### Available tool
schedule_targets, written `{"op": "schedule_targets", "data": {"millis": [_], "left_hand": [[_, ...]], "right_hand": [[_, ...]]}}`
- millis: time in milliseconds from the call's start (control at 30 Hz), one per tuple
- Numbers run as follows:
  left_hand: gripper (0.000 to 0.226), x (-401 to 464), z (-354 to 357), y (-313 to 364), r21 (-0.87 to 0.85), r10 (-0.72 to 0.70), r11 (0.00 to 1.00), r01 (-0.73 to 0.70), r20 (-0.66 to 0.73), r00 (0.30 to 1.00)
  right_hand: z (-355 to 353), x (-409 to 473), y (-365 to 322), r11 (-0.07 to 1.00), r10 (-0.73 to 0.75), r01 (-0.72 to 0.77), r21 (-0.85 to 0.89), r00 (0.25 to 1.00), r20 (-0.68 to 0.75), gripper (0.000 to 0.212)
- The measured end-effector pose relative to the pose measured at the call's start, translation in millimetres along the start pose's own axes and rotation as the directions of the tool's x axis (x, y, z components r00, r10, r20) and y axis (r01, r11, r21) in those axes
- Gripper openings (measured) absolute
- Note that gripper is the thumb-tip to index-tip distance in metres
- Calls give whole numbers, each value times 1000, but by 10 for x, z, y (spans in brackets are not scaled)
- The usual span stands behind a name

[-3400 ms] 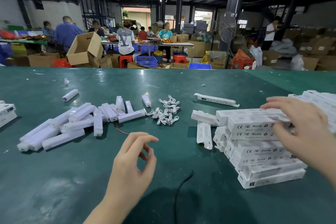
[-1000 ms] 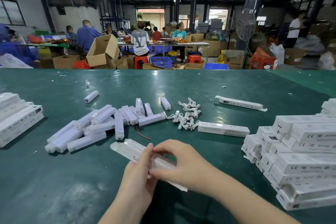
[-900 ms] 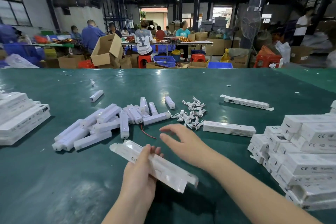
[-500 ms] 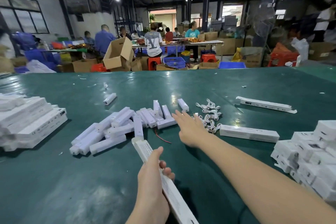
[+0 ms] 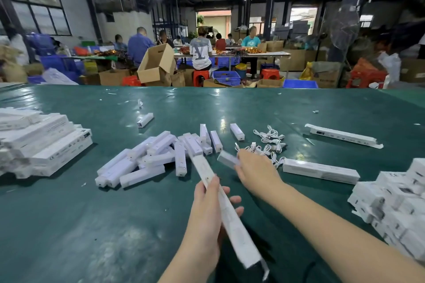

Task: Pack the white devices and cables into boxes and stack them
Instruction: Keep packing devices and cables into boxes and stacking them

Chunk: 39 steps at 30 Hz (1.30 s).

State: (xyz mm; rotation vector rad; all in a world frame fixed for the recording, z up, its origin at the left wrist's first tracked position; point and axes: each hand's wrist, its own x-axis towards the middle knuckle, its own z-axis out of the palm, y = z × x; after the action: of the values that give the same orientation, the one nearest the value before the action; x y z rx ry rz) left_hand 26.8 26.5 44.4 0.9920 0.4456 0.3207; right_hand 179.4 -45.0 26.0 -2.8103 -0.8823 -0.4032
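My left hand (image 5: 208, 209) grips a long white box (image 5: 232, 220) that points away from me, its near flap hanging open. My right hand (image 5: 255, 171) holds a short white device (image 5: 227, 159) just off the pile. That pile of white devices (image 5: 156, 156) lies on the green table (image 5: 92, 225), left of centre. A tangle of white cables (image 5: 268, 142) sits right behind my right hand. One closed white box (image 5: 320, 170) lies to the right of my right hand.
A stack of packed boxes (image 5: 41, 142) stands at the left edge, another stack (image 5: 395, 204) at the right edge. A further long box (image 5: 342, 136) lies at the back right. Beyond the table, people work at benches among cardboard cartons (image 5: 156, 64).
My right hand reached forward to the device pile and picked up one white device. My left hand turned the long box so that it points away from me.
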Motion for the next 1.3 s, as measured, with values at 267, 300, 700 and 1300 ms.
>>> {"op": "schedule_targets", "data": {"millis": [267,300,700,1300], "left_hand": [[59,-99,-12,34,268,-99,963,28,255,962],[61,-99,-24,36,310,-123,950,33,278,953],[45,-144,-154,51,721,-160,638,-272,469,869],[52,-185,-96,-148,707,-349,664,-245,582,734]], "right_hand": [[-782,-900,200,674,154,51,737,966,-207,18],[-843,-996,227,658,153,60,751,965,-211,20],[-894,-1390,624,705,96,-16,709,993,-73,31],[-654,-1403,374,366,88,-55,929,996,25,17]]}}
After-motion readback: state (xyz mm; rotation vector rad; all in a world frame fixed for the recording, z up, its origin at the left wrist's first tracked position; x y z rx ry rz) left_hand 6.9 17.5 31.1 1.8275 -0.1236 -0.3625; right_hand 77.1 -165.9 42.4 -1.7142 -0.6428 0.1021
